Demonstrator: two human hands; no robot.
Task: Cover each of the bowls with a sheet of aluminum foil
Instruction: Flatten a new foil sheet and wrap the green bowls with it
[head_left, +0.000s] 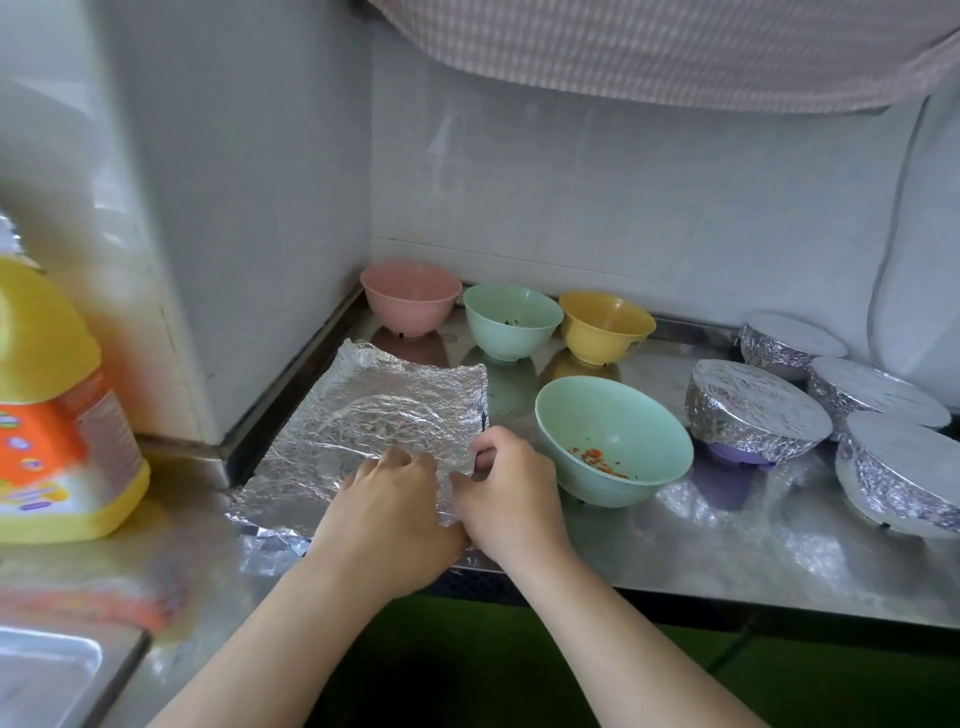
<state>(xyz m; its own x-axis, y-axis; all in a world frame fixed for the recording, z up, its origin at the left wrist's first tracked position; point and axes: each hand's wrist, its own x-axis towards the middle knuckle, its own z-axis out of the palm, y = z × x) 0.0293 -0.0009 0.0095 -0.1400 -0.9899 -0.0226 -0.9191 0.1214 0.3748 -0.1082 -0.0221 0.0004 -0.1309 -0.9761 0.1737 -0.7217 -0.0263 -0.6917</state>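
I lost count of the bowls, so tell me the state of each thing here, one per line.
Pink bowl: uncovered.
Small green bowl: uncovered.
Yellow bowl: uncovered.
Large green bowl: uncovered, orange bits inside.
Four foil-wrapped bowls: covered.
Foil sheet: flat, crinkled.
Left hand: pinching the foil.
Right hand: pinching the foil.

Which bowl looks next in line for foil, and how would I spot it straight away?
Probably this one: start at the steel counter and find the crinkled foil sheet that both hands are working on. Just right of the right hand stands a large mint-green bowl. Unlike the smaller green bowl behind it, it holds orange crumbs and stands nearest the front edge.
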